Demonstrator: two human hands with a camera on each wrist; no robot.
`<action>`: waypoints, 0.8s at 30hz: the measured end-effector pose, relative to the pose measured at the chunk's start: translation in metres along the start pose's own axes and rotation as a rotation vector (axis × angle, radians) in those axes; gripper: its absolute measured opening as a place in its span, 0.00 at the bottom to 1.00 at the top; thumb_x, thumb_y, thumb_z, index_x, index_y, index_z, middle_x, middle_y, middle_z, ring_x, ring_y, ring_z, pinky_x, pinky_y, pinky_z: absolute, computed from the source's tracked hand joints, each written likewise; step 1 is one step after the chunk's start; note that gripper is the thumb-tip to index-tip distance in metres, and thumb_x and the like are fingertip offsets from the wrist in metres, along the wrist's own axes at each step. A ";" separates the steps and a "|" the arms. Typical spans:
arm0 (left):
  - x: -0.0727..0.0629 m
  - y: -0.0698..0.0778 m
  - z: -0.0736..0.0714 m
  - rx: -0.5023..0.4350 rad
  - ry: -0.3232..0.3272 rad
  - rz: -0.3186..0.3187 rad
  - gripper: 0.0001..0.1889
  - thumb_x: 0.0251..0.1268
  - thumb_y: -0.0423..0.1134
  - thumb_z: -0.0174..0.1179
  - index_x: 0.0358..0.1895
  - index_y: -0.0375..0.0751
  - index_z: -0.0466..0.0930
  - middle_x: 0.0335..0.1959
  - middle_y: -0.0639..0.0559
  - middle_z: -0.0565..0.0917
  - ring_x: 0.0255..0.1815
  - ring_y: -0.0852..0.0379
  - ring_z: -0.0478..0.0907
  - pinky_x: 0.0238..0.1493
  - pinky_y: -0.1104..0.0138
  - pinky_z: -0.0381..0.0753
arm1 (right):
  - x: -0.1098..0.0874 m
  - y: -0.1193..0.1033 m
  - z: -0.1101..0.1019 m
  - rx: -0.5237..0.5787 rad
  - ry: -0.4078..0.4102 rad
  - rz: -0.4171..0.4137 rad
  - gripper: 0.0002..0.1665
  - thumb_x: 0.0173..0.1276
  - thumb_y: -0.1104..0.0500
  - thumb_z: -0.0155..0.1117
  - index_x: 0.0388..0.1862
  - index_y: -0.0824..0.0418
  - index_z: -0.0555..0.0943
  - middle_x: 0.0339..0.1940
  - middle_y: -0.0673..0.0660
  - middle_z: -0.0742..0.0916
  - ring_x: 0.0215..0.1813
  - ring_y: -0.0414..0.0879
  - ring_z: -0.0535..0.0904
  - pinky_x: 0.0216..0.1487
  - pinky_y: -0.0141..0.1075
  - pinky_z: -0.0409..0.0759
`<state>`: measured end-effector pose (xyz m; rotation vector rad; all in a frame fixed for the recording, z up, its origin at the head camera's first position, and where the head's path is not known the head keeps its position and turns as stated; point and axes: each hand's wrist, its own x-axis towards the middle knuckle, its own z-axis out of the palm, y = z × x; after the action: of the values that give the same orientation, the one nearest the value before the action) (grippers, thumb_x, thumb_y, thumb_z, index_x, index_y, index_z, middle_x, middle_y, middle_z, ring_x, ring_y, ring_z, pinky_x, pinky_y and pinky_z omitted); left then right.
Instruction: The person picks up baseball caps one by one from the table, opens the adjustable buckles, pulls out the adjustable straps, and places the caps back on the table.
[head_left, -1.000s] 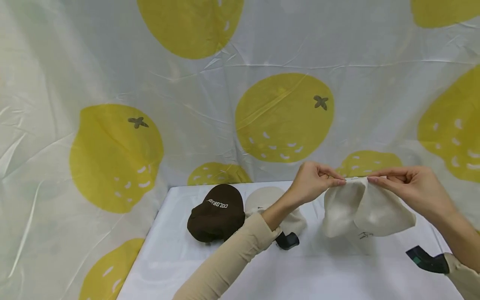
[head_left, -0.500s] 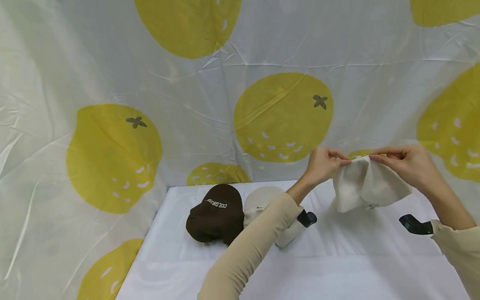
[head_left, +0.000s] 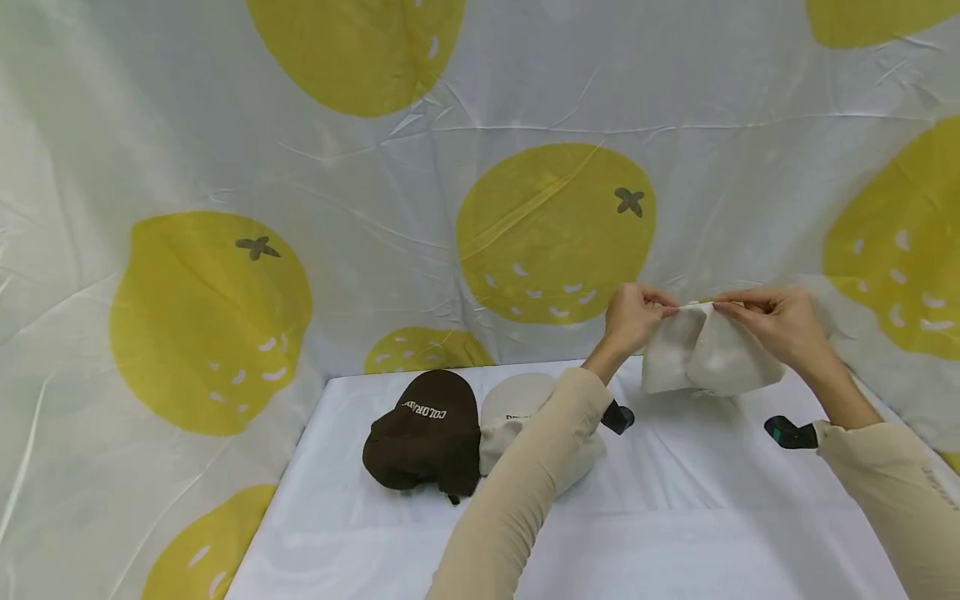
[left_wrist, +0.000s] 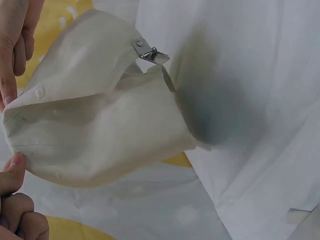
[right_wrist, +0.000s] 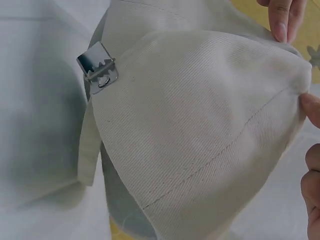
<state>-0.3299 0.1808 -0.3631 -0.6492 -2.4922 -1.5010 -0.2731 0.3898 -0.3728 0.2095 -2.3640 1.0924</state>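
Note:
An off-white cap (head_left: 723, 354) hangs in the air over the right back part of the table. My left hand (head_left: 632, 321) pinches its top edge between thumb and fingers, and my right hand (head_left: 776, 325) pinches the same edge a short way to the right. Between them the fabric droops in a fold. In the left wrist view a metal buckle (left_wrist: 152, 55) shows on the cap's lower side; the right wrist view has the same buckle (right_wrist: 99, 68) close up. Both wrist views show thumb tips pressing the cloth.
A dark brown cap (head_left: 427, 433) with white lettering sits on the white-covered table (head_left: 360, 542). Touching it on the right is another off-white cap (head_left: 517, 404), partly hidden by my left sleeve (head_left: 517, 483). A lemon-print curtain (head_left: 375, 208) hangs behind the table.
Both hands have lifted the held cap and carried it toward the back, then slightly left in view. The pinch stays the same. The caps on the table have not visibly moved.

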 end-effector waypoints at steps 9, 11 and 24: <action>-0.019 -0.018 0.006 0.019 -0.138 -0.002 0.03 0.62 0.36 0.75 0.31 0.44 0.94 0.27 0.52 0.90 0.19 0.69 0.60 0.20 0.77 0.59 | -0.024 0.013 0.003 -0.020 -0.082 -0.029 0.10 0.68 0.62 0.75 0.42 0.67 0.91 0.23 0.28 0.86 0.15 0.33 0.62 0.19 0.31 0.62; -0.023 -0.021 0.009 0.015 -0.156 0.015 0.03 0.61 0.36 0.75 0.30 0.43 0.94 0.29 0.51 0.91 0.20 0.71 0.62 0.21 0.78 0.60 | -0.032 0.016 0.001 -0.018 -0.099 -0.026 0.09 0.68 0.61 0.74 0.43 0.67 0.91 0.27 0.24 0.86 0.18 0.31 0.67 0.22 0.27 0.66; -0.052 -0.047 0.031 -0.041 -0.254 -0.034 0.02 0.59 0.34 0.76 0.30 0.42 0.94 0.11 0.63 0.72 0.15 0.69 0.51 0.18 0.76 0.51 | -0.086 0.040 0.009 0.012 -0.175 0.069 0.09 0.71 0.62 0.71 0.46 0.64 0.91 0.26 0.35 0.89 0.18 0.33 0.58 0.22 0.30 0.65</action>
<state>-0.3020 0.1742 -0.4338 -0.8576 -2.6739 -1.5743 -0.2170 0.4033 -0.4484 0.2383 -2.5366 1.1634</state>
